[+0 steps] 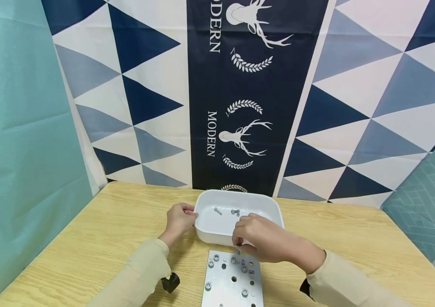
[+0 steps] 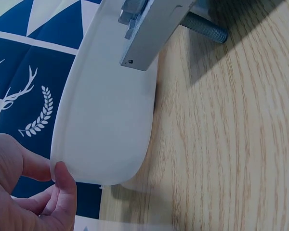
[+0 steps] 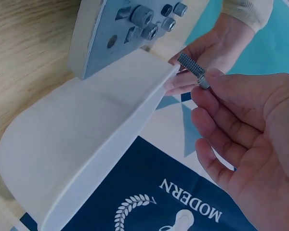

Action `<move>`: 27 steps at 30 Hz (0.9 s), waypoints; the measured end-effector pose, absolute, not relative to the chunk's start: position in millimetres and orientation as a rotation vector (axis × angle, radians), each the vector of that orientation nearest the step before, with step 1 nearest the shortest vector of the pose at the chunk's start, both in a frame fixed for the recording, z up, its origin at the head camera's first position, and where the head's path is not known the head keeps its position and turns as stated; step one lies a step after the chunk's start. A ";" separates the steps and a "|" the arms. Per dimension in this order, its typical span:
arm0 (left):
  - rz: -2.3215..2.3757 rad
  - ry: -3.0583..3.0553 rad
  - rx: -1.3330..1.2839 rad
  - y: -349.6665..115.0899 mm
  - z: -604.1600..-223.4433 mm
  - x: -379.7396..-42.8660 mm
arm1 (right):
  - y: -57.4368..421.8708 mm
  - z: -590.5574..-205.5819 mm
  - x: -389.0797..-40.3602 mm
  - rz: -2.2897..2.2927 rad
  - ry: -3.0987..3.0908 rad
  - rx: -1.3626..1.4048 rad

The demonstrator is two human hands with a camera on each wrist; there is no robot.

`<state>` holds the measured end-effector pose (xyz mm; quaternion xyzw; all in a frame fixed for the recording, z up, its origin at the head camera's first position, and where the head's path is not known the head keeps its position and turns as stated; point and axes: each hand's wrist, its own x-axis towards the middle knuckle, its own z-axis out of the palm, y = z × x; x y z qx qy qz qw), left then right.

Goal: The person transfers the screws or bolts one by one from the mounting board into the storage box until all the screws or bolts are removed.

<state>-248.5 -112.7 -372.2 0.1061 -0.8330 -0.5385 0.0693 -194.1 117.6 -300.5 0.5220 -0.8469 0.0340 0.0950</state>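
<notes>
Between its thumb and fingertips, my right hand (image 1: 261, 238) pinches a small socket-head bolt (image 3: 192, 66), its threaded end pointing away from the fingers in the right wrist view. In the head view this hand is over the near edge of a silver metal plate (image 1: 219, 278). Several bolts (image 1: 244, 292) stand in holes in the plate, while other holes show dark. My left hand (image 1: 180, 221) pinches the left rim of a white plastic bin (image 1: 214, 238) with thumb and fingers, as the left wrist view (image 2: 62, 175) also shows. Inside the bin lie a few loose bolts (image 1: 218, 211).
The wooden table (image 1: 125, 221) carries the bin, with the plate on the near side of it. A patterned cloth (image 1: 156, 145) hangs right behind the table's far edge. Black bands (image 1: 170, 282) show at both sleeves.
</notes>
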 end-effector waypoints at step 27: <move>-1.582 -2.491 0.306 -108.8 -372.1 -241.9 | 137.4 -297.1 -229.4 0.128 -2.494 1.505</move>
